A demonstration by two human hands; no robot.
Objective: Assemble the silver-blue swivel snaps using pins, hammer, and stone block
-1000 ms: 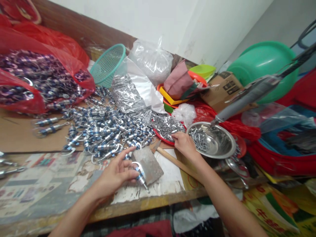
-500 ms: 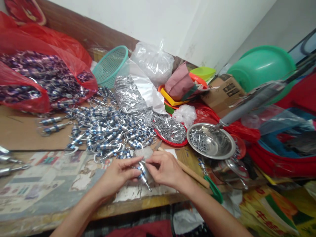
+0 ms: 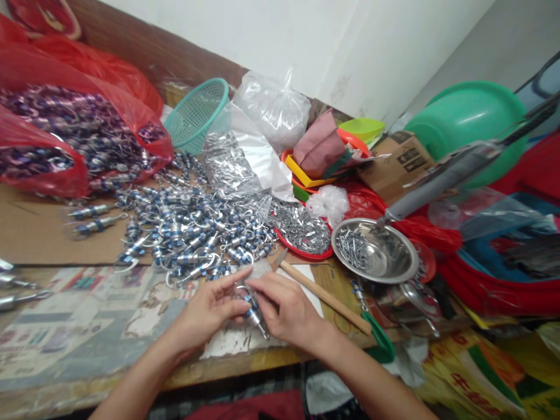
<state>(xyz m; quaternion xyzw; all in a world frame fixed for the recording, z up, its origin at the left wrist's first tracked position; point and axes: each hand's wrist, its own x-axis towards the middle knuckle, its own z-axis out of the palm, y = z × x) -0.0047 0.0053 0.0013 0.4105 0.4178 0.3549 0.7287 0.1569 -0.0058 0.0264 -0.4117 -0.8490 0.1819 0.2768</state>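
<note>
A silver-and-blue metal fitting with a curved piece at its upper end (image 3: pixel 252 315) is held tilted between my two hands, just above the table's front edge. My left hand (image 3: pixel 214 306) grips it from the left between thumb and fingers. Closed from the other side, my right hand (image 3: pixel 286 306) has its fingertips at the curved end; whether they also pinch a small part is hidden. Behind my hands lies a big pile of similar fittings (image 3: pixel 188 227), many with curved hooks. A hammer with a wooden handle (image 3: pixel 326 296) lies just right of my right hand.
A red plate of small metal clips (image 3: pixel 301 230) and a steel bowl with pins (image 3: pixel 371 254) stand at the right. At the left is a red bag full of fittings (image 3: pixel 70 128). Behind are a green basket (image 3: pixel 199 114) and a grey-handled bar (image 3: pixel 441 181) slanting above the bowl.
My right hand has shifted slightly left, its fingers over the fitting's upper end. More of the hammer handle shows. My left hand stays nearly in place.
</note>
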